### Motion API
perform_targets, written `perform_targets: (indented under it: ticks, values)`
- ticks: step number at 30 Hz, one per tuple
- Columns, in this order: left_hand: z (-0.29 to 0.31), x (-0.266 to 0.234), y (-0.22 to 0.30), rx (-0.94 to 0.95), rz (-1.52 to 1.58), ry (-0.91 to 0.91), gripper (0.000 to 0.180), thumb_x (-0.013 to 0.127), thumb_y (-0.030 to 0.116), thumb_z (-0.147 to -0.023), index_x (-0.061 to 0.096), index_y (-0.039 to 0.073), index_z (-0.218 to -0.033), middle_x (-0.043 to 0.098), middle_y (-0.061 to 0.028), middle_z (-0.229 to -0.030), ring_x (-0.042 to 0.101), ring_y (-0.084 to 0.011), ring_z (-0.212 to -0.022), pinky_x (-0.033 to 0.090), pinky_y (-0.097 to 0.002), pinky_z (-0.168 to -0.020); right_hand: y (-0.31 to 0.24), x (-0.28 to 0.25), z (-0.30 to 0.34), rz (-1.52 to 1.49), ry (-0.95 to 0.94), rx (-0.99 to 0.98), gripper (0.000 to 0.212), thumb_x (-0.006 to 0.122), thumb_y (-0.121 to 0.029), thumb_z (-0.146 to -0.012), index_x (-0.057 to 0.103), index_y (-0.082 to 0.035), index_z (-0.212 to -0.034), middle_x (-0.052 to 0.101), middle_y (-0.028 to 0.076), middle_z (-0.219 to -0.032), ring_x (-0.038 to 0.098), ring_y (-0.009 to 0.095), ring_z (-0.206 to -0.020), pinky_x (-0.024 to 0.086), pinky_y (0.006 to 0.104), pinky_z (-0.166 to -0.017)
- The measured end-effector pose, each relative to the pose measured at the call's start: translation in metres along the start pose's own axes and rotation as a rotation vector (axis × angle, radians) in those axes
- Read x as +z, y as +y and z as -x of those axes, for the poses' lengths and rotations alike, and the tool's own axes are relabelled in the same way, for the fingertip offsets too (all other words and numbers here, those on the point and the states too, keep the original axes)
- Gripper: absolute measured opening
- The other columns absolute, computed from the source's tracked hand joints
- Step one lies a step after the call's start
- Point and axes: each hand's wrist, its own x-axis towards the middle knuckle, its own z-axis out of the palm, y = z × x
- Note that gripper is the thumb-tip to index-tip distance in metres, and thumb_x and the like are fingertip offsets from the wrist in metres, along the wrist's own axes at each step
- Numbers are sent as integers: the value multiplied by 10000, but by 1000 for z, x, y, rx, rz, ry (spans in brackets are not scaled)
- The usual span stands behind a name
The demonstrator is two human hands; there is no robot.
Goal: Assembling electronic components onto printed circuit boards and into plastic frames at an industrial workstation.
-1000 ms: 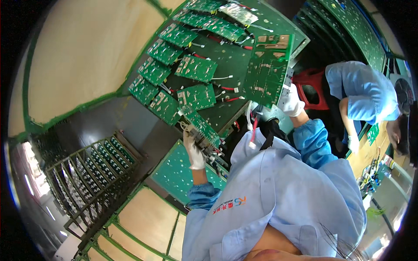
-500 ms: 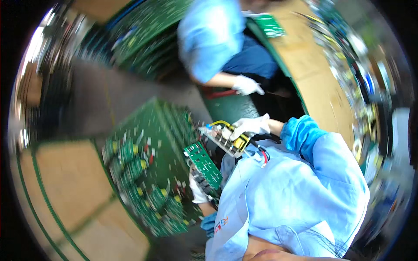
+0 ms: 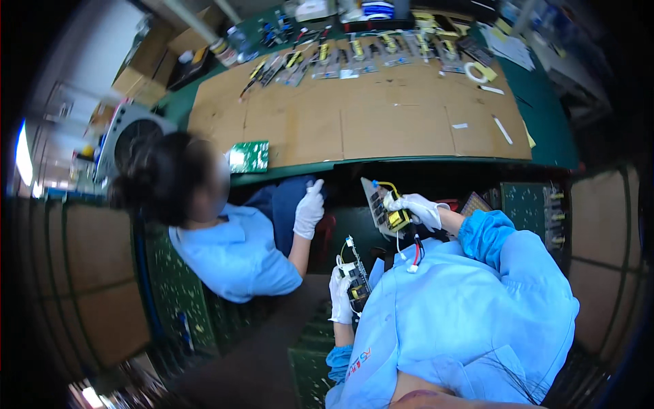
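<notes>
In a white glove, my right hand (image 3: 421, 210) is closed on a circuit board with a metal plate (image 3: 377, 208). It carries a yellow transformer (image 3: 398, 219), a yellow lead, and red, black and white wires with plugs hanging down. Lower and further left, my gloved left hand (image 3: 339, 298) grips a second circuit board (image 3: 359, 276), seen nearly edge-on, with a white connector and yellow parts. Both boards are held up in front of my blue jacket, apart from each other. Some fingers are hidden behind the boards.
A workbench covered with brown cardboard (image 3: 293, 126) stands ahead, with a row of board assemblies (image 3: 357, 54) along its far side. A green board (image 3: 248, 157) lies at its near left edge. A co-worker in blue (image 3: 235, 255) sits at the left; green crates (image 3: 524, 204) stand at the right.
My view has swung from the crate of boards on the left round to the workbench. Both boards are still in my hands; the left one has turned from its flat face to its edge.
</notes>
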Motion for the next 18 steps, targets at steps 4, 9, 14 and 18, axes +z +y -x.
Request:
perform_targets:
  ticks: [4,9,14,18]
  values:
    - [-47,4,27,-69,-40,-147,414,514,224,-874,524,11,-1229,599,-53,-1038,586,-130,-900,498,-277,-786,-14,-29,10,-258,211,-102,304,677,-301,-849,660,-100,-1075,668,-5,-879,623,65,-722,426,193,-541]
    - [-82,26,61,-4,-98,-310,496,587,422,-874,542,45,-1193,606,-37,-1026,613,-126,-910,524,-285,-798,-6,-85,19,-436,415,-243,282,624,-318,-908,628,-107,-1094,655,10,-872,659,115,-742,476,231,-554]
    - [-146,0,-3,81,-119,-345,399,581,299,-879,548,26,-1169,607,-48,-1025,600,-126,-887,504,-274,-792,23,-122,-30,-336,700,-395,218,667,-277,-887,628,-97,-1005,658,19,-846,657,126,-708,526,253,-625]
    - [-224,22,-36,121,-158,-286,293,592,215,-883,588,26,-1107,619,-63,-1006,592,-146,-899,489,-299,-801,40,-196,-86,400,1040,-373,460,702,-399,-807,626,-55,-1103,688,149,-932,679,301,-834,527,393,-805]
